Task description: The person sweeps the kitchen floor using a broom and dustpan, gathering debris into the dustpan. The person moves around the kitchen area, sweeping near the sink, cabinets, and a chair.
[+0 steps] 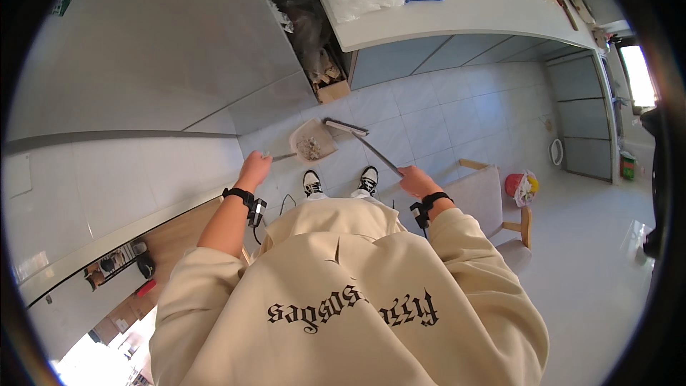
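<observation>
My left hand grips the handle of a long-handled dustpan. The pan rests on the floor in front of my left shoe, and a heap of crumbly debris lies in it. In my right hand is the grey handle of a broom. The broom's head, white with dark bristles, sits on the tiles just right of the dustpan's far edge. Both hands wear black wrist straps with small devices.
A cardboard box fills the gap between the large grey cabinet and the counter. To my right stand an upholstered wooden chair and a red bin with a bag. A wooden desk is at my left.
</observation>
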The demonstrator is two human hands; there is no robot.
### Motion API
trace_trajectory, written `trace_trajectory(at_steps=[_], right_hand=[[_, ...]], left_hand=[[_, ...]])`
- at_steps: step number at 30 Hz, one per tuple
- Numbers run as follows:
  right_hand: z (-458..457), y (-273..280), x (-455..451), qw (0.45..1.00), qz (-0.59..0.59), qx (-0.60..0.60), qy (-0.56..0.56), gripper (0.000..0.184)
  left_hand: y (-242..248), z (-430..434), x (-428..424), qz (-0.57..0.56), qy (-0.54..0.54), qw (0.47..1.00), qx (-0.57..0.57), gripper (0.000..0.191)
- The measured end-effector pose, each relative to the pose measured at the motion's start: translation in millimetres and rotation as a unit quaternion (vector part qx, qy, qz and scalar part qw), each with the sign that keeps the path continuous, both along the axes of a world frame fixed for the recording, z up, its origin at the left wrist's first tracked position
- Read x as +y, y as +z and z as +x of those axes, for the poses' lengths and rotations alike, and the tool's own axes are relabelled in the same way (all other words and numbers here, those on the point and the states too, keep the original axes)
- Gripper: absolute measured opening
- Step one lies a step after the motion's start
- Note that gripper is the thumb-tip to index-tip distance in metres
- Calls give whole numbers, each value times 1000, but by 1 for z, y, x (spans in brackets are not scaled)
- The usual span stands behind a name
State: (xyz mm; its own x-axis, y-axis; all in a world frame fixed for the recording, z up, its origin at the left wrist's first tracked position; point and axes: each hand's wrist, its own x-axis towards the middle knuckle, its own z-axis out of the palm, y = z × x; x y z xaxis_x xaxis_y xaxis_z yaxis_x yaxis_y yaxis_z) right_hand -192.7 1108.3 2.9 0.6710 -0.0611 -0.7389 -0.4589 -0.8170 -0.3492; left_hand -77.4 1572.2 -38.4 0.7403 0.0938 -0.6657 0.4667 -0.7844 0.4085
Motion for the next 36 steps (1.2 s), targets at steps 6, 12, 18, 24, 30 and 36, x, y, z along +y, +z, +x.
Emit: trace_trajectory(at_steps=[6,12,18,24,30,36], right_hand=[[-50,20,-6,946,91,40,-308,57],[-98,8,-9,870,112,33,-479,39],[-133,-51,-33,873,52,-2,-484,14],[-126,-118,-7,863,95,27,-496,24],[-97,-94,67,885,173,36,-432,4],[-82,-38,66,897,155,48,-411,56]], left_hand=[[-9,23,24,29,-67,997,12,44],[-24,34,56,11,-68,998,11,46],[-42,38,77,35,-76,996,24,47],[-49,34,83,23,-70,996,41,49],[-55,32,75,38,-90,995,39,48],[-59,39,56,19,-94,995,3,48]])
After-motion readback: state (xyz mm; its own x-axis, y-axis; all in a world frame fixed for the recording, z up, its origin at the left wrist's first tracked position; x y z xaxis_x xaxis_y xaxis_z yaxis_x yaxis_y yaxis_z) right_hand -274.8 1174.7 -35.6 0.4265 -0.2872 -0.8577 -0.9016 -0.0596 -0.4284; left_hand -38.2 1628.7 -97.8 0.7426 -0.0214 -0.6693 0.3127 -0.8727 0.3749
